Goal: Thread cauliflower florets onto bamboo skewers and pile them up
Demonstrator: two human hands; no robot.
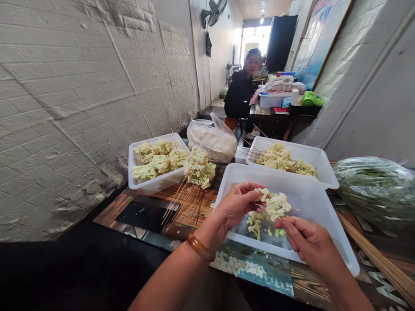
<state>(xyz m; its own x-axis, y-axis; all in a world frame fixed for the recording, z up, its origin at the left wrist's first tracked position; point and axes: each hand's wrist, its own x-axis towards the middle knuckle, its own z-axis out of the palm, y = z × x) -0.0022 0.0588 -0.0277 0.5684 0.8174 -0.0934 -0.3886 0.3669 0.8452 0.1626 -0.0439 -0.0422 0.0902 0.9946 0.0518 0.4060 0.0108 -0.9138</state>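
Floret (278, 206) is over the near tray (310, 205), L hand (243, 203) pinching its left side. R hand (307, 238) has fingertips pinched at its lower edge — can't tell on what. Prob. light, firm-stalked but crumbly on top; best held low by the stalk, gently — hard squeeze cd. shed bits. Sticks (388, 261) lie right of tray.

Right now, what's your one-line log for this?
left hand: holding cauliflower | right hand: beside cauliflower, grip unclear | below: white tray | nearby: thin sticks
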